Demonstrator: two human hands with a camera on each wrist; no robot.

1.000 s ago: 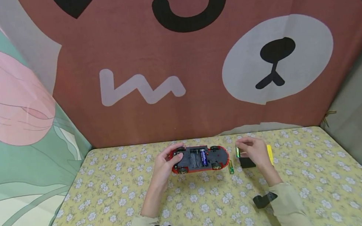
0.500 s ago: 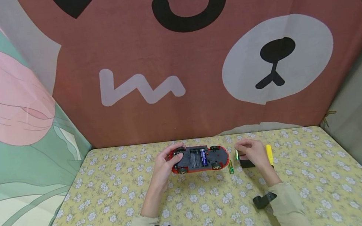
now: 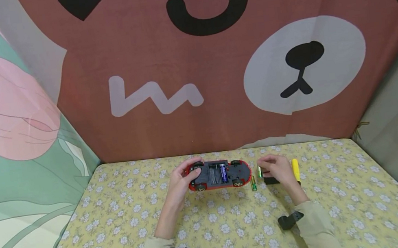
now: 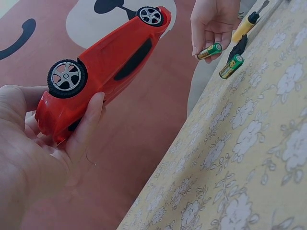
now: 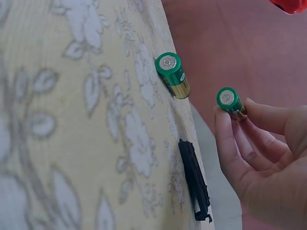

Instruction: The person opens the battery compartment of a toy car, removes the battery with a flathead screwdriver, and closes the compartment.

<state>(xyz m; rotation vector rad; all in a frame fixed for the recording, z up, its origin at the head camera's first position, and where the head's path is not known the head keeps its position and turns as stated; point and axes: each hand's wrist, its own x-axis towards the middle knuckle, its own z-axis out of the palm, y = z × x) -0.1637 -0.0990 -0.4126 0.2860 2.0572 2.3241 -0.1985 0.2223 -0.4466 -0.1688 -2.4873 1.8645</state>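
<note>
My left hand [image 3: 183, 179] grips the rear end of a red toy car [image 4: 115, 62], its black underside turned up in the head view. The battery compartment [image 3: 212, 174] is uncovered; a purple-blue battery [image 3: 224, 173] lies in its right part, with bare slots on the left. Between thumb and fingertips my right hand [image 3: 277, 168] pinches a green and gold battery [image 5: 229, 99], held just above the table. Another green and gold battery [image 5: 172, 74] lies on the cloth between the car and that hand.
A black plastic cover [image 5: 194, 179] lies under my right hand. Beside it is a screwdriver with a yellow handle [image 3: 296, 169]. The table has a floral cloth [image 3: 225, 227], and a printed curtain [image 3: 221, 129] stands along its back edge.
My right hand has shifted slightly left and down with the pinched battery, baring more of the yellow handle. The left hand and car stay in place.
</note>
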